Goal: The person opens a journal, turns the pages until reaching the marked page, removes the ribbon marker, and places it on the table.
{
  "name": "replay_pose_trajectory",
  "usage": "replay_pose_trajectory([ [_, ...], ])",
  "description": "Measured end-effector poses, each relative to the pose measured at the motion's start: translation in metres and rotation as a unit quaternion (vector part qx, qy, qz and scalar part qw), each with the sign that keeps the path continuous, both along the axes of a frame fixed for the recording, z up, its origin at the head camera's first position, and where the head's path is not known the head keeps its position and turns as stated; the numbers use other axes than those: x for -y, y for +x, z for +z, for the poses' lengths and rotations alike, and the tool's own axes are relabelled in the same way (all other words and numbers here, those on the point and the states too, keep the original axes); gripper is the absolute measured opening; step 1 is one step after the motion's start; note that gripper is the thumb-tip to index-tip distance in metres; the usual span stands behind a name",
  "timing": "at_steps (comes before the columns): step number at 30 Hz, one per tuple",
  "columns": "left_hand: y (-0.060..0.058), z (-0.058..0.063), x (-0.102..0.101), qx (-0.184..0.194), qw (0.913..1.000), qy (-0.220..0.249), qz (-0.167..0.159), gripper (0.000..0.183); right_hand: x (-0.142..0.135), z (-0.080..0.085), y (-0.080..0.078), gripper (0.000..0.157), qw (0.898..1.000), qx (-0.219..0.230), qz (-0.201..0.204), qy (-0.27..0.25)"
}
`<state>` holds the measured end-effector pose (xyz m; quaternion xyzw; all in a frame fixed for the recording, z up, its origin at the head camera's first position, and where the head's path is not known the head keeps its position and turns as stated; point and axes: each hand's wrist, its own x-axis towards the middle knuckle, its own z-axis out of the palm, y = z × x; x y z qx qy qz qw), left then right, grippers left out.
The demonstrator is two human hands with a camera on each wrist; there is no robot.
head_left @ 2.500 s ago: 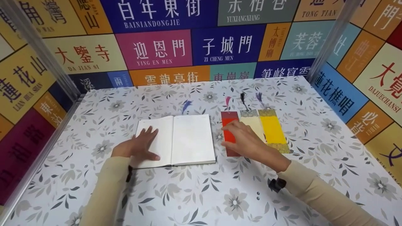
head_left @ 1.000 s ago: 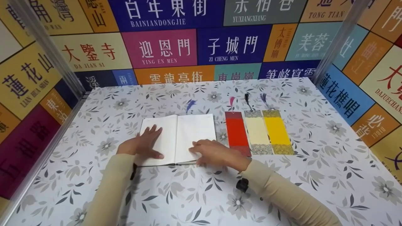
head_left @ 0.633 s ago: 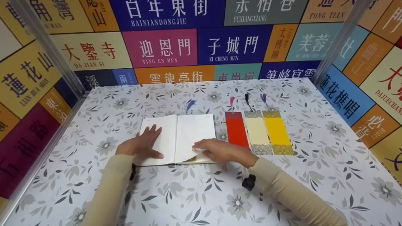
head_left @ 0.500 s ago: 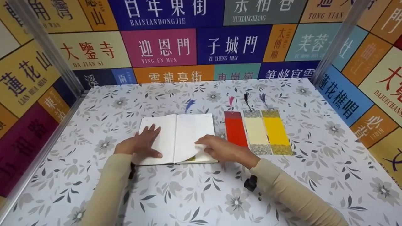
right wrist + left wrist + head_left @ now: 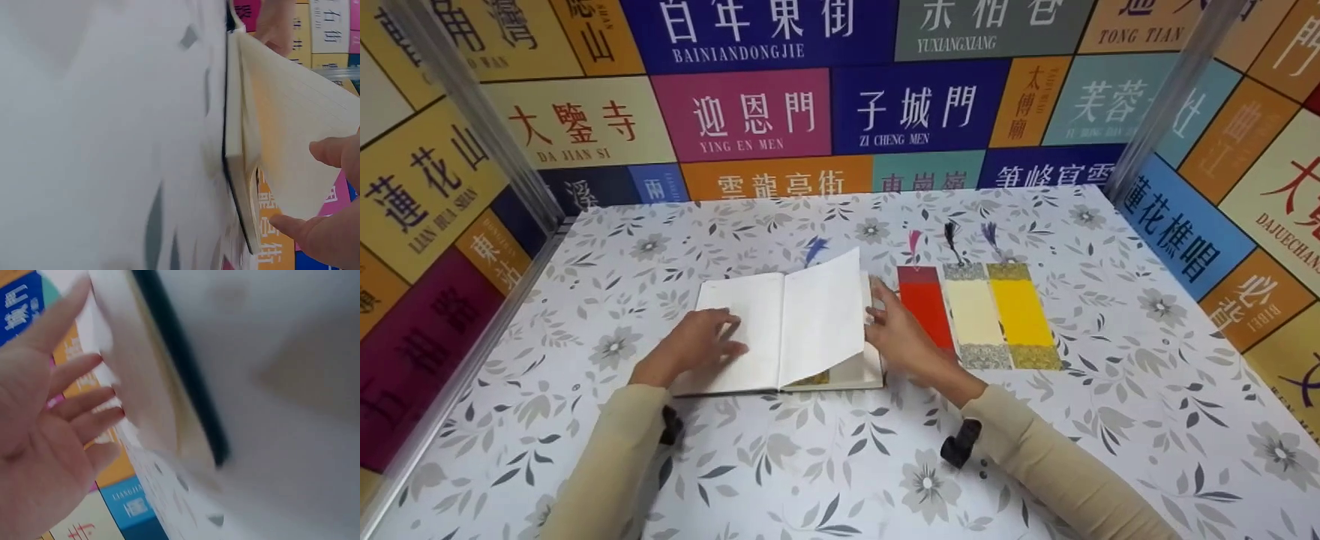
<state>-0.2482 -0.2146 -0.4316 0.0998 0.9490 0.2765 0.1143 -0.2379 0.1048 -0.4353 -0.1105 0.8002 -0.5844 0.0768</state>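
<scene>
A notebook [image 5: 754, 300] lies spread with blank white pages. One right-hand page [image 5: 825, 322] stands lifted off those beneath; the right wrist view shows faint ruled lines on the same page [image 5: 309, 107]. Under it peeks the gold patterned end of a bookmark [image 5: 814, 378], and a blue tassel [image 5: 815, 248] sticks out past the top edge. My right hand [image 5: 904, 330] is at the lifted page's outer edge, with thumb and fingers spread apart. Over the left page hovers or rests my left hand [image 5: 694, 341], fingers loosely bent and holding nothing; contact is unclear.
Right of the notebook lie a red bookmark [image 5: 924, 311], a cream bookmark [image 5: 975, 311] and a yellow bookmark [image 5: 1022, 311], with pink, black and purple tassels. A floral cloth [image 5: 780, 472] covers the table. Printed panels [image 5: 735, 112] wall in the back and sides.
My right hand went from above the bookmarks to the right page, lifted its lower corner, then moved to its outer edge as the page rose. My left hand's fingers drew back from spread to bent.
</scene>
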Motion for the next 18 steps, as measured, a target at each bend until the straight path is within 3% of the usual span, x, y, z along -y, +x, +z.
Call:
replay_pose_trajectory([
  [2, 0.004, 0.002, -0.005, -0.013, 0.9969, 0.064, 0.043, 0.047, 0.003, 0.003, -0.002, 0.073, 0.998, 0.045, -0.019, -0.038],
  [4, 0.009, 0.005, -0.008, -0.003, 0.9824, 0.163, 0.09, 0.043, 0.008, 0.006, -0.004, 0.064, 0.995, 0.074, -0.027, -0.068],
  [6, 0.012, 0.01, -0.01, 0.018, 0.9566, 0.257, 0.135, 0.043, 0.012, 0.01, -0.006, 0.057, 0.99, 0.098, -0.019, -0.102],
  [8, 0.015, 0.015, -0.011, 0.054, 0.9295, 0.322, 0.172, 0.045, 0.017, 0.013, -0.007, 0.053, 0.985, 0.115, -0.008, -0.125],
  [9, 0.016, 0.017, -0.011, 0.07, 0.9186, 0.344, 0.182, 0.046, 0.019, 0.014, -0.007, 0.052, 0.984, 0.118, 0.0, -0.13],
  [13, 0.02, 0.022, -0.009, 0.113, 0.9027, 0.366, 0.197, 0.054, 0.029, 0.017, -0.005, 0.051, 0.989, 0.099, 0.03, -0.107],
  [18, 0.021, 0.029, -0.005, 0.124, 0.8785, 0.419, 0.194, 0.062, 0.042, 0.017, 0.003, 0.052, 0.996, 0.03, 0.089, 0.007],
])
